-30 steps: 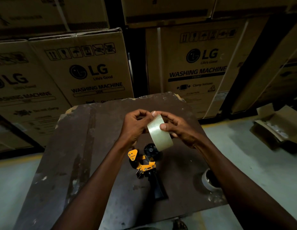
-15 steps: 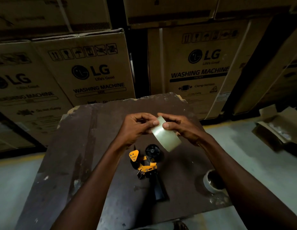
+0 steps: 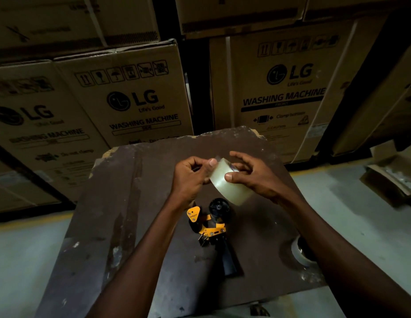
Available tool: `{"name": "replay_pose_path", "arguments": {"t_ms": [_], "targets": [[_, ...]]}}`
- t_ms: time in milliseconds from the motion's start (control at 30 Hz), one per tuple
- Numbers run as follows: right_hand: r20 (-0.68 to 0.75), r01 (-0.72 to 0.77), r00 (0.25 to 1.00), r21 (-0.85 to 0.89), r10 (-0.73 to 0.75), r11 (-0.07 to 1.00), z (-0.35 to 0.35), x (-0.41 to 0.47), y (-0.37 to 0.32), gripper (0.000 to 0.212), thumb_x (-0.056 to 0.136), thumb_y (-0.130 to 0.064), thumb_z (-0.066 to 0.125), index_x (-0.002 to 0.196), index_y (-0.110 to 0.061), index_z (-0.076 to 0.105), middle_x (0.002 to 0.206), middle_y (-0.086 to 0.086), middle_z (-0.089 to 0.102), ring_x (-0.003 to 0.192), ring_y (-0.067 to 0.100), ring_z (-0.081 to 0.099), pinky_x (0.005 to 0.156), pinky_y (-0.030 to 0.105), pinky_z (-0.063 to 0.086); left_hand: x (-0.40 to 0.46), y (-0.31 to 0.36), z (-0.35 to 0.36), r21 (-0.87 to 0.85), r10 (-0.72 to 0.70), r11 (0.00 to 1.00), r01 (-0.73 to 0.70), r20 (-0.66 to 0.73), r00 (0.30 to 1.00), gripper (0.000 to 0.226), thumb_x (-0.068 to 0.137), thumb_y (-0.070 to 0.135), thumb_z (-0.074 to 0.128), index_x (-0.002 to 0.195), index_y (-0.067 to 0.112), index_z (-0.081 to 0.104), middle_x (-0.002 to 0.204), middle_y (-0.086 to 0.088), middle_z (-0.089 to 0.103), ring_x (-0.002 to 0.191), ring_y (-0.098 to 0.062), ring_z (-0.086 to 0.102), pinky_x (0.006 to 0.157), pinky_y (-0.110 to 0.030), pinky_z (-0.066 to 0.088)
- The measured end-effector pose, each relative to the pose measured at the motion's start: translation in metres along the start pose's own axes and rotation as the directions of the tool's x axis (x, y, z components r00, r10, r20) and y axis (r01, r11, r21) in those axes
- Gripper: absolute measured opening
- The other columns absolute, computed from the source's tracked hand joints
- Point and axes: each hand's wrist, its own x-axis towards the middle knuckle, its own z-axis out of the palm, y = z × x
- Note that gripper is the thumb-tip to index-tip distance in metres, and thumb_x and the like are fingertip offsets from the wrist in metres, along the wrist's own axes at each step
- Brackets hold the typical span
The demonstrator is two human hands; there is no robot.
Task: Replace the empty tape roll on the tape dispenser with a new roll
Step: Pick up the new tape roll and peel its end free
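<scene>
I hold a new roll of clear tape (image 3: 230, 184) above the table, tilted with its outer band facing me. My right hand (image 3: 252, 177) grips the roll, thumb on the band and fingers over its far rim. My left hand (image 3: 190, 177) pinches at the roll's upper left edge with thumb and curled fingers. Below the hands the yellow and black tape dispenser (image 3: 213, 228) lies on the dark brown table (image 3: 131, 214), its black spool hub bare and its handle pointing toward me. A second whitish tape roll (image 3: 299, 251) lies flat at the table's right, partly hidden by my right forearm.
Stacked cardboard washing machine boxes (image 3: 135, 104) stand close behind the table. An open cardboard box (image 3: 392, 175) sits on the grey floor at the right. The table's far edge is chipped.
The tape roll has tilted and turned slightly in my hands, with its lower end swung right. My right fingers have spread over its far rim. The dispenser has not moved.
</scene>
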Motion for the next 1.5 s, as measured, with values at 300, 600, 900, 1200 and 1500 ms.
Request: {"name": "replay_pose_path", "arguments": {"t_ms": [300, 600, 900, 1200, 1500], "targets": [[0.156, 0.028, 0.988, -0.050, -0.020, 0.998, -0.017, 0.002, -0.008, 0.101, 0.062, -0.040, 0.081, 0.151, -0.030, 0.035, 0.138, -0.004, 0.053, 0.114, -0.003, 0.056, 0.082, 0.016, 0.054, 0.004, -0.004, -0.012, -0.049, -0.023, 0.998, 0.026, 0.071, 0.997, 0.010, 0.093, 0.009, 0.063, 0.084, 0.004, 0.062, 0.085, -0.011, 0.075, 0.079, -0.020, 0.073, 0.064, -0.030, 0.060], [0.330, 0.051, 0.944, -0.082, -0.021, 0.995, -0.026, 0.002, -0.015, 0.105, 0.057, -0.037, 0.077, 0.152, -0.029, 0.031, 0.148, 0.003, 0.050, 0.137, 0.011, 0.047, 0.107, 0.034, 0.044, 0.004, -0.006, -0.018, -0.108, -0.053, 0.992, 0.064, 0.097, 0.994, 0.018, 0.087, 0.029, 0.061, 0.090, 0.011, 0.063, 0.087, -0.008, 0.077, 0.073, -0.017, 0.072, 0.065, -0.030, 0.057], [0.392, 0.087, 0.919, -0.089, -0.045, 0.992, -0.031, 0.002, -0.025, 0.102, 0.057, -0.033, 0.075, 0.150, -0.028, 0.033, 0.152, 0.003, 0.047, 0.141, 0.008, 0.043, 0.114, 0.040, 0.038, 0.003, -0.001, -0.023, -0.287, -0.187, 0.931, 0.224, 0.152, 0.971, 0.013, 0.101, 0.019, 0.048, 0.094, 0.010, 0.055, 0.087, -0.014, 0.076, 0.072, -0.021, 0.072, 0.065, -0.031, 0.059], [0.384, 0.126, 0.921, -0.154, -0.058, 0.980, -0.033, 0.005, -0.022, 0.104, 0.060, -0.033, 0.078, 0.153, -0.026, 0.031, 0.153, -0.003, 0.044, 0.140, 0.004, 0.041, 0.115, 0.033, 0.037, 0.008, -0.008, -0.032, -0.361, -0.164, 0.914, 0.184, 0.086, 0.983, 0.018, 0.081, 0.021, 0.067, 0.091, 0.006, 0.063, 0.085, -0.010, 0.074, 0.083, -0.025, 0.072, 0.078, -0.043, 0.061], [0.386, 0.215, 0.919, -0.312, -0.083, 0.925, -0.017, 0.009, -0.019, 0.103, 0.063, -0.025, 0.081, 0.151, -0.040, 0.029, 0.152, -0.007, 0.043, 0.137, 0.003, 0.044, 0.113, 0.037, 0.041, 0.009, -0.028, -0.033, -0.046, -0.152, 0.988, 0.147, -0.168, 0.974, 0.008, 0.085, 0.021, 0.075, 0.088, 0.015, 0.070, 0.057, 0.003, 0.055, 0.050, -0.010, 0.047, 0.055, -0.028, 0.049]]}}
